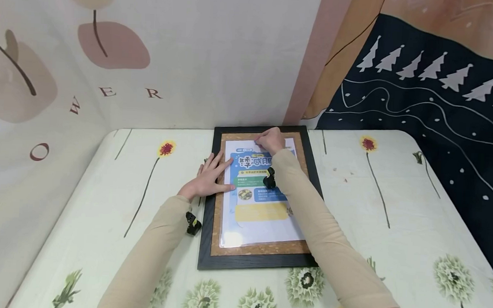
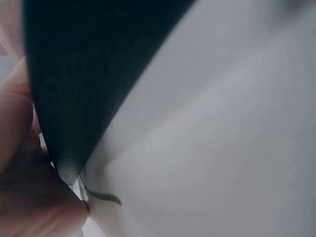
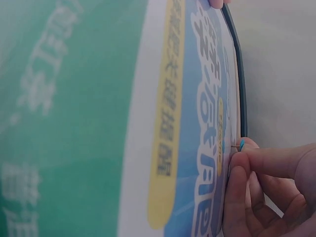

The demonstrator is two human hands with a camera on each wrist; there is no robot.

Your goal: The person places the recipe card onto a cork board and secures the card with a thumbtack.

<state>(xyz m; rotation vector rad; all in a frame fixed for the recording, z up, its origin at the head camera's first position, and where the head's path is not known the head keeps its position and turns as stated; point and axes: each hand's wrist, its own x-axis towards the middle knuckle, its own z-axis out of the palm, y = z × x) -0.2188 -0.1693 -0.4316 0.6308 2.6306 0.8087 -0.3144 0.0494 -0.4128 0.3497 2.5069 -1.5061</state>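
A cork board [image 1: 217, 221] in a black frame [image 1: 258, 263] lies on the table, with a printed poster [image 1: 264, 230] in blue, green and yellow on it. My left hand [image 1: 206, 179] spreads across the frame's left side, its thumb and a fingertip touching the poster's left edge. Near the poster's top edge, my right hand [image 1: 272, 140] pinches a small blue push pin [image 3: 242, 144] between thumb and finger. The pin's metal point faces the sheet in the right wrist view. In the left wrist view the black frame's side fills the top, with my fingers beside it.
A white tablecloth [image 1: 343, 199] with printed flowers covers the table. Behind it hangs a pale curtain [image 1: 217, 56], with a dark tree-patterned cloth [image 1: 418, 102] at the right. Small black cameras [image 1: 193, 224] sit on both wrists, over beige sleeves.
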